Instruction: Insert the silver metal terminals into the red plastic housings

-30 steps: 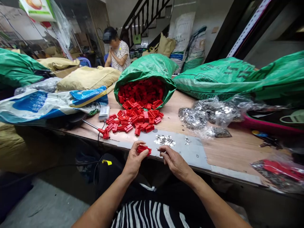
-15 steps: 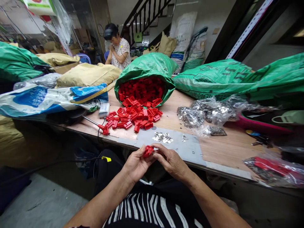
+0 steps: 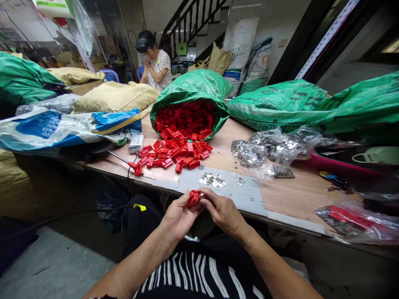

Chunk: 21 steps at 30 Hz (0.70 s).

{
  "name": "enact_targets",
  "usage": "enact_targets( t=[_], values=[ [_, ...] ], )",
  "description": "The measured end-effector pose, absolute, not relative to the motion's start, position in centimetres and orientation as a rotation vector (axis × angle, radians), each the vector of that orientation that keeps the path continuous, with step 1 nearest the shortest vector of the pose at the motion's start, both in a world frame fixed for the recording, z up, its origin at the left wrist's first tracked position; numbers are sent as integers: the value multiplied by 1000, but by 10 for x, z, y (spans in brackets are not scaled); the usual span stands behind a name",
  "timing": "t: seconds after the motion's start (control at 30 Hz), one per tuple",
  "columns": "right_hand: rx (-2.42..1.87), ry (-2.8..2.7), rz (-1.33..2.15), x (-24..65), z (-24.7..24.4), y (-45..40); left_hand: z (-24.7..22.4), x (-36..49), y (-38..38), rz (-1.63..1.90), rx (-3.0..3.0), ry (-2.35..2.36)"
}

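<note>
The red plastic housing (image 3: 193,199), seemingly mid-work, is at the near edge of the table (image 3: 291,197), gripped by the left hand (image 3: 178,218). The right hand (image 3: 227,214) touches its right end; whether it pinches anything, I cannot tell. Farther off, metal plates (image 3: 212,180) and loose red housings (image 3: 174,153) lie untouched.

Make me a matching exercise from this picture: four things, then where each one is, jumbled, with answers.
Things
1. Small flat silvery metal pieces, heaped
2. Single red plastic part
3. Loose red plastic parts, piled
4. Black garment with white stripes

Places
A. Before the mouth of the open green woven sack
B. Worn, below the hands
C. On the thin grey sheet
D. In the left hand, right hand close against it

Pairs: 1-C, 2-D, 3-A, 4-B
</note>
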State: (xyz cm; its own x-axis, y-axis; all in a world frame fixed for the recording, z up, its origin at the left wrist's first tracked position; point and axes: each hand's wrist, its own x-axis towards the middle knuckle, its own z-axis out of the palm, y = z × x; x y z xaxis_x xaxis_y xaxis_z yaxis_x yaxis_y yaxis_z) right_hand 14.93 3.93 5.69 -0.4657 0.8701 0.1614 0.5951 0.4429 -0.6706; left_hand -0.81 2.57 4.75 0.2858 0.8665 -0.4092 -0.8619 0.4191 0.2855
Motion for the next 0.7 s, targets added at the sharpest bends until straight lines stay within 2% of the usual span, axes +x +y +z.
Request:
enact_targets(
  t=[0.33,0.5,0.7],
  values=[
    [-1113,-2020,975,147,52,46,40,-6,23,1136,-21,580],
    [-1283,-2092,933,144,48,43,38,-4,21,1152,-13,639],
    [-1262,-2187,864,141,37,44,23,-5,18,1202,9,638]
  ],
)
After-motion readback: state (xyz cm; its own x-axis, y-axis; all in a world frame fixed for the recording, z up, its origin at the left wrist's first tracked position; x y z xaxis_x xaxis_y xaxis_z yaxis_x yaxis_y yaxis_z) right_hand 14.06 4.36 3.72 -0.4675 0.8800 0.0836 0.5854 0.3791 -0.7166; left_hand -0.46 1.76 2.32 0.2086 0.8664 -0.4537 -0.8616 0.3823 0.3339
